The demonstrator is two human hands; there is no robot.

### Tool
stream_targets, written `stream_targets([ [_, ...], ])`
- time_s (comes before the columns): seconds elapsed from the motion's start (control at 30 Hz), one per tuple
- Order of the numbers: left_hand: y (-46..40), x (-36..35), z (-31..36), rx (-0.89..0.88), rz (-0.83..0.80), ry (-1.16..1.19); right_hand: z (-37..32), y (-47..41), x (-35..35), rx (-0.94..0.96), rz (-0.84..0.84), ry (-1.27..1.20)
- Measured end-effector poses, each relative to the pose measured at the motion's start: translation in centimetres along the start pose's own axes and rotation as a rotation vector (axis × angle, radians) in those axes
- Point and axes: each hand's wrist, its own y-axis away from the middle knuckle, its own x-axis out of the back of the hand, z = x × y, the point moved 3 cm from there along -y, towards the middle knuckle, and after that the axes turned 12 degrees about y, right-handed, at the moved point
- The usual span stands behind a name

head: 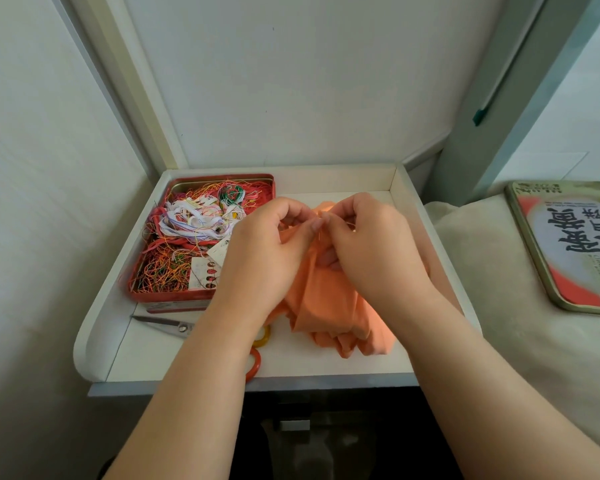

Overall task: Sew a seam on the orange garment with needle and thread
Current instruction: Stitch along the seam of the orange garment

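Two hands meet over the orange garment [326, 299], which lies bunched at the centre of the frame on the white worktop [326, 367], its upper edge lifted between them. The left hand [274, 237] pinches that raised fold from the left, fingers curled round the cloth; the right hand [364, 237] comes in from the right, thumb and forefinger closed together at the same spot, seemingly on a needle too small to make out. A fine strand of thread [351, 224] shows by the right fingers. Both hands are equally close to the seam, so the next stitch likely travels right to left along the held edge. Left of the garment sits a red tin [201, 299] full of tangled threads, with scissors [167, 323] below it.
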Motion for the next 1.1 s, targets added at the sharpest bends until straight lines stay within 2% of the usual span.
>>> stream_targets([
  [0.23,0.3,-0.4,0.4,-0.059,0.063,-0.109,-0.3,0.0,-0.2,0.067,0.043,0.094],
  [0.43,-0.1,0.3,-0.2,-0.020,0.111,-0.133,-0.3,0.0,0.1,0.013,-0.178,-0.120],
  [0.63,-0.3,0.7,-0.3,-0.050,0.141,-0.127,-0.1,0.0,1.8,0.002,-0.444,-0.036],
  [0.83,0.0,-0.4,0.2,-0.177,-0.018,-0.080,0.5,-0.5,1.9,-0.057,-0.338,-0.179],
  [0.9,0.0,-0.4,0.0,-0.178,-0.023,-0.047,0.5,-0.5,1.8,-0.060,-0.366,-0.223],
  [1.03,-0.2,-0.1,-0.6,-0.135,0.034,-0.045,0.3,-0.2,2.2,-0.043,-0.532,-0.243],
  [1.1,-0.2,-0.1,-0.6,-0.134,0.020,-0.041,0.3,-0.3,2.2,-0.054,-0.501,-0.258],
])
